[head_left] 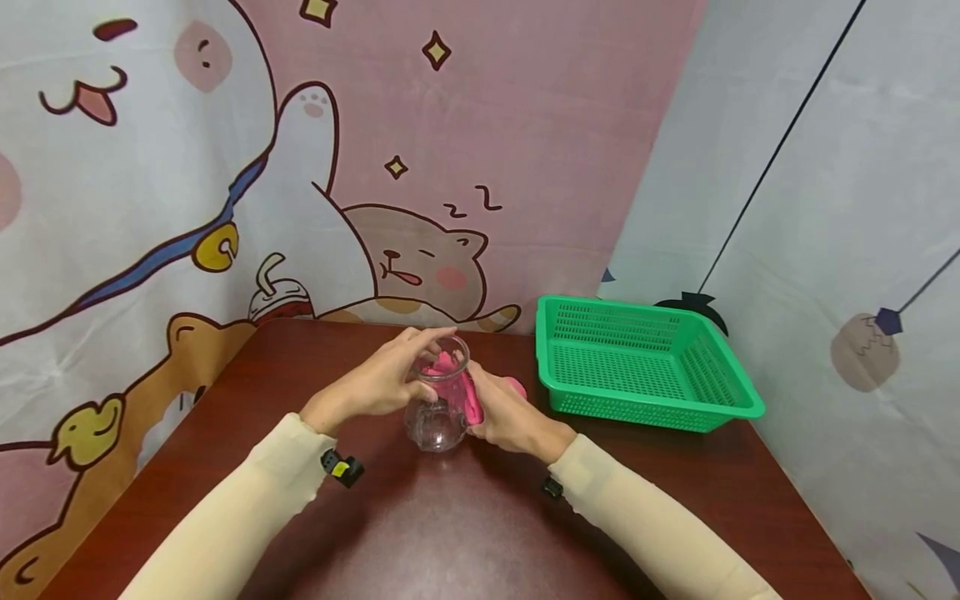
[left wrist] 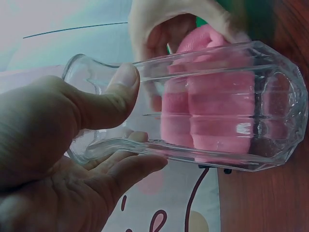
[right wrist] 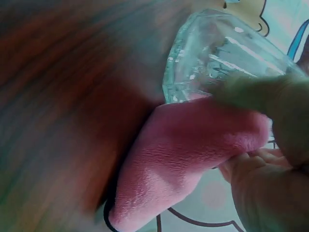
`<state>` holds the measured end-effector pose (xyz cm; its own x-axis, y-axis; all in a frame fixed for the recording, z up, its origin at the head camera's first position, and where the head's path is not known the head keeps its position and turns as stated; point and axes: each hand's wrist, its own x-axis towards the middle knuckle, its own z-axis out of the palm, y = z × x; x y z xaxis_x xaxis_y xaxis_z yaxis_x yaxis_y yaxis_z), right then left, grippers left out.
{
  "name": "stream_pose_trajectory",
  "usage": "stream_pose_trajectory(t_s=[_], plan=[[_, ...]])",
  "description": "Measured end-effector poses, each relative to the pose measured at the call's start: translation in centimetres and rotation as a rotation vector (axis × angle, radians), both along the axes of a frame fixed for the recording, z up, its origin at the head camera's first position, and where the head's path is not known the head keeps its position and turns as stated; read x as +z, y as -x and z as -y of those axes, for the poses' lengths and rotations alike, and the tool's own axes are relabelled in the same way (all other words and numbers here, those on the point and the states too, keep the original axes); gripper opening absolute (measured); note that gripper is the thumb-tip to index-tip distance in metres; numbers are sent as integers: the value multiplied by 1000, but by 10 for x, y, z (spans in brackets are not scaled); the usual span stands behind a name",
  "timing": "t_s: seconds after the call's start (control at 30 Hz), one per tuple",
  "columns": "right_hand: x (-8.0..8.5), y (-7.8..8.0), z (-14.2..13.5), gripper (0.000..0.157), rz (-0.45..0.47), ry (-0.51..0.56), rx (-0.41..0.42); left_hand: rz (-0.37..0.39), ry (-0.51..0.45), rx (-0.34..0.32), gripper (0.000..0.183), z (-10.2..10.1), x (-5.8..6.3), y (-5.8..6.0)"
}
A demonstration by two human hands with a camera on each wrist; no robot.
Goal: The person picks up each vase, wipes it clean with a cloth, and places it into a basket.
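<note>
A clear glass vase [head_left: 437,432] with a faceted body and flared rim stands upright over the middle of the table in the head view. My left hand [head_left: 381,377] grips it around the neck, thumb on one side and fingers on the other. On the vase's right side, my right hand [head_left: 512,414] holds a pink cloth [right wrist: 169,159] against the glass. Through the wall in the left wrist view, the folded pink cloth [left wrist: 219,108] shows behind the body. A loose end of it hangs below my right hand in the right wrist view.
A green plastic basket [head_left: 637,404] with slotted sides sits at the back right of the dark red-brown table [head_left: 442,533]. Behind the table hangs a cartoon-printed cloth [head_left: 555,125]. Black wrist devices [head_left: 341,468] are strapped at the cuffs.
</note>
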<state>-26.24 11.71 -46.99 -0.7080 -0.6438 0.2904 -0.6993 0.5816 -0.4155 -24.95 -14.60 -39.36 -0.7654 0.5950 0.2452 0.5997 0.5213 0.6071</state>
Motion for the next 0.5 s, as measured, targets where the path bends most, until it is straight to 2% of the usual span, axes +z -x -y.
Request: stream_pose_trajectory(t_s=[0.13,0.23,0.43,0.5], plan=[[2,-5,-2,80,37,18,-130,-2,6,7,96,0,-1,-1],[5,-8,-2,62,83,70,-224,-15,19,11,96,-1,-2,-1],[20,-9,-5,41,111,266,-320,-37,24,23,95,-2,-2,-2],[25,-9,-7,38,128,348,-335,-31,17,23,95,-2,-2,-2]])
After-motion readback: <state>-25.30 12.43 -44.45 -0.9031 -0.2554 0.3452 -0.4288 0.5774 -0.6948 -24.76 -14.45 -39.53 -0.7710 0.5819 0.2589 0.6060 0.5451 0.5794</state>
